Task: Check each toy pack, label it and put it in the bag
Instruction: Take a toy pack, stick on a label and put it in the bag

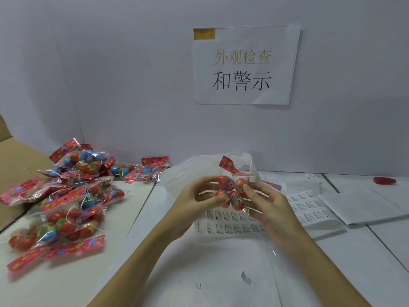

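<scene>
Left hand (200, 196) and right hand (264, 201) both clamped on one toy pack (232, 191) of about four red eggs, above two label sheets (230, 224), clear bag (205, 171) at 12 o'clock, pack pile (66, 196) at 9 o'clock on bench (137, 251), wall sign (244, 65) beyond.

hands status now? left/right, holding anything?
Left hand: closed on the toy pack.
Right hand: closed on the same toy pack, from the other side.

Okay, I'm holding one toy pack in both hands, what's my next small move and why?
Probably peel a warning label from the label sheet just below. Both the left hand and right hand hold the toy pack; whether it is already labelled is unclear.
</scene>
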